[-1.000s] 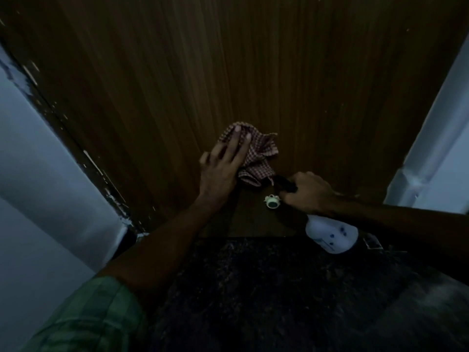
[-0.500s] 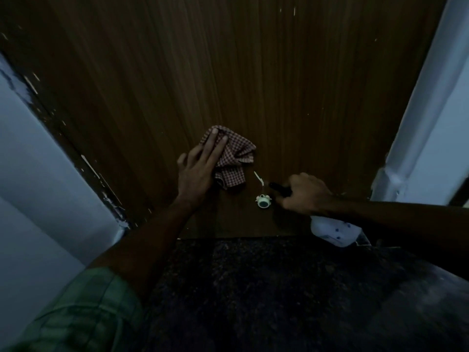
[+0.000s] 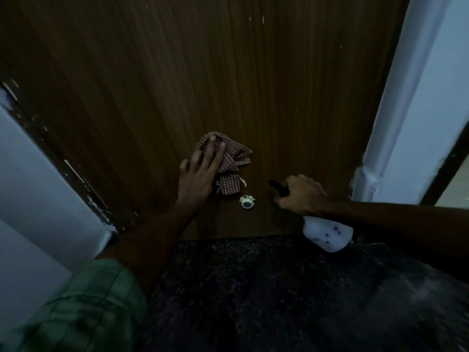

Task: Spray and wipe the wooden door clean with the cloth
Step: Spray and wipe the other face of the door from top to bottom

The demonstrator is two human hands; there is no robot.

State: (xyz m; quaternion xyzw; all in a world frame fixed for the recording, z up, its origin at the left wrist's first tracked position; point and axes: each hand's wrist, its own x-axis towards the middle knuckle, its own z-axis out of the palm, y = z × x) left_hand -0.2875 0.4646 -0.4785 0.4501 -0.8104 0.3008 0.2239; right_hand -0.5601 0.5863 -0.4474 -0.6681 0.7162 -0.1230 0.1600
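Note:
The brown wooden door (image 3: pixel 228 85) fills the upper view. Low on it, my left hand (image 3: pixel 200 171) presses a crumpled red-checked cloth (image 3: pixel 233 158) flat against the wood with straight fingers. To the right, my right hand (image 3: pixel 300 196) grips the black head of a white spray bottle (image 3: pixel 327 233), whose body hangs below my wrist near the door's bottom edge. The nozzle points left along the door.
A small round white object (image 3: pixel 247 201) sits on the door between my hands. The door frame edge with chipped paint (image 3: pixel 76 174) runs at the left, a pale wall corner (image 3: pixel 396 123) at the right. Dark speckled stone floor (image 3: pixel 253 288) lies below.
My left hand and the cloth slid left across the door, then stayed near the same spot. My right hand with the bottle shifted slightly right and away from the white object.

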